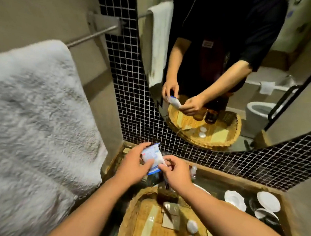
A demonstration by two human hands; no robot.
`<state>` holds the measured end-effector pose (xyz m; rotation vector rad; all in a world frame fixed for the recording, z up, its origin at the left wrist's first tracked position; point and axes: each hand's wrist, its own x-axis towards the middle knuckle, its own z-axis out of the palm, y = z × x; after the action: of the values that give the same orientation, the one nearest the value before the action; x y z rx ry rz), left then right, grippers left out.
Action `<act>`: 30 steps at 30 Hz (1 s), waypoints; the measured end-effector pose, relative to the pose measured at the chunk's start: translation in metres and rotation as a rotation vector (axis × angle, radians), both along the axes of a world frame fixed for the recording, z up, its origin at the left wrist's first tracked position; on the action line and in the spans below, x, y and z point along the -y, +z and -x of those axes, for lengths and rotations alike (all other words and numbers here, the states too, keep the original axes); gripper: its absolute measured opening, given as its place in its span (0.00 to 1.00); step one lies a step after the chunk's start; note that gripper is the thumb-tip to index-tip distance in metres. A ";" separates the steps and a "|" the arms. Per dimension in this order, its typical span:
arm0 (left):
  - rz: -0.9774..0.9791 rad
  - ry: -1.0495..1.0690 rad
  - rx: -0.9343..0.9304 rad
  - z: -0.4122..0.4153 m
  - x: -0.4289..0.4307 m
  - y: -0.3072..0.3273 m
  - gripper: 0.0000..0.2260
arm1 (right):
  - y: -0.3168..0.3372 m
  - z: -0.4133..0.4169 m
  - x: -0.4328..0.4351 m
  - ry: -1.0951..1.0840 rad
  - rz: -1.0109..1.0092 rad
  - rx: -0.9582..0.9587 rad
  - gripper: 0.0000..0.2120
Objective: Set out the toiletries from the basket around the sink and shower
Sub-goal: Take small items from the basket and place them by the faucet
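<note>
I hold a small white and blue toiletry packet (pixel 152 157) with both hands above the back left corner of the counter. My left hand (pixel 134 166) grips its left side with thumb and fingers. My right hand (pixel 175 172) pinches its lower right end. Below my forearms sits a woven wicker basket (pixel 129 218) that holds flat sachets (pixel 171 217), two white round caps (pixel 192 226) and a dark brown bottle (pixel 166 196), partly hidden by my right wrist.
A thick white towel (pixel 33 118) hangs on a rail at the left. Black mosaic tile (pixel 129 82) and a mirror (pixel 258 63) rise behind the counter. White saucers (pixel 268 201) and cups stand on a wooden tray (pixel 236 182) at the right.
</note>
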<state>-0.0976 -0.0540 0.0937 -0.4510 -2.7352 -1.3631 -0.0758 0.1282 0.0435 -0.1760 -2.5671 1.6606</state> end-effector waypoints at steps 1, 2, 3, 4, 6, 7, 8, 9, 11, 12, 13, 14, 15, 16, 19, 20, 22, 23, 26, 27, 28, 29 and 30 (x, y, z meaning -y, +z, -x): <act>-0.008 0.022 -0.018 0.005 0.001 -0.001 0.23 | -0.001 0.003 0.006 -0.002 -0.008 -0.004 0.06; -0.014 0.046 -0.037 0.009 0.002 -0.002 0.19 | -0.002 0.005 0.011 0.003 -0.023 -0.005 0.06; -0.015 0.064 -0.037 0.014 0.004 -0.004 0.17 | -0.004 0.007 0.015 0.019 -0.051 -0.004 0.07; -0.006 0.073 -0.026 0.019 0.007 -0.005 0.16 | -0.002 0.007 0.019 0.038 -0.097 -0.010 0.08; 0.027 0.082 -0.006 0.031 0.011 -0.010 0.15 | 0.004 0.009 0.026 0.068 -0.207 -0.066 0.13; 0.045 0.082 0.003 0.037 0.013 -0.013 0.15 | 0.005 0.011 0.028 0.083 -0.244 -0.110 0.17; 0.066 0.074 0.008 0.043 0.015 -0.016 0.15 | 0.005 0.014 0.030 0.100 -0.267 -0.136 0.21; 0.087 0.062 0.009 0.049 0.016 -0.019 0.15 | 0.006 0.018 0.032 0.120 -0.284 -0.147 0.25; 0.129 0.044 -0.001 0.062 0.016 -0.026 0.14 | 0.005 0.030 0.035 0.143 -0.296 -0.130 0.29; 0.137 0.047 -0.004 0.068 0.015 -0.029 0.14 | 0.005 0.037 0.037 0.139 -0.293 -0.122 0.29; 0.142 0.051 -0.011 0.075 0.013 -0.033 0.13 | 0.006 0.045 0.038 0.124 -0.289 -0.121 0.28; 0.158 0.050 -0.022 0.082 0.012 -0.037 0.13 | 0.006 0.053 0.039 0.102 -0.290 -0.132 0.27; 0.181 0.048 -0.023 0.088 0.010 -0.043 0.13 | 0.006 0.062 0.039 0.088 -0.305 -0.141 0.25; 0.207 0.046 -0.018 0.093 0.008 -0.048 0.13 | 0.004 0.072 0.039 0.086 -0.338 -0.146 0.22; 0.268 0.026 0.004 0.105 0.003 -0.066 0.13 | -0.002 0.096 0.040 0.094 -0.466 -0.103 0.08; 0.280 0.024 0.006 0.107 0.001 -0.072 0.12 | -0.006 0.103 0.040 0.093 -0.494 -0.072 0.06; 0.292 0.028 0.023 0.113 -0.001 -0.086 0.11 | -0.015 0.109 0.040 0.090 -0.535 0.004 0.06; 0.294 0.028 0.048 0.115 -0.002 -0.092 0.10 | -0.021 0.110 0.041 0.080 -0.523 0.045 0.07; 0.272 0.026 0.132 0.125 -0.005 -0.115 0.08 | -0.046 0.106 0.051 0.015 -0.364 0.160 0.12; 0.267 0.035 0.165 0.128 -0.007 -0.122 0.07 | -0.054 0.101 0.055 0.015 -0.339 0.204 0.15; 0.265 0.039 0.184 0.130 -0.008 -0.131 0.07 | -0.065 0.096 0.059 0.032 -0.328 0.235 0.20; 0.261 0.047 0.193 0.132 -0.009 -0.138 0.07 | -0.073 0.089 0.063 0.059 -0.321 0.257 0.26; 0.260 0.056 0.200 0.133 -0.010 -0.143 0.08 | -0.082 0.084 0.066 0.084 -0.323 0.261 0.32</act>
<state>-0.2303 -0.0445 -0.0490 -0.2592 -3.0787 -1.0991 -0.1598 0.0621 -0.0381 -0.2814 -3.0319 1.2931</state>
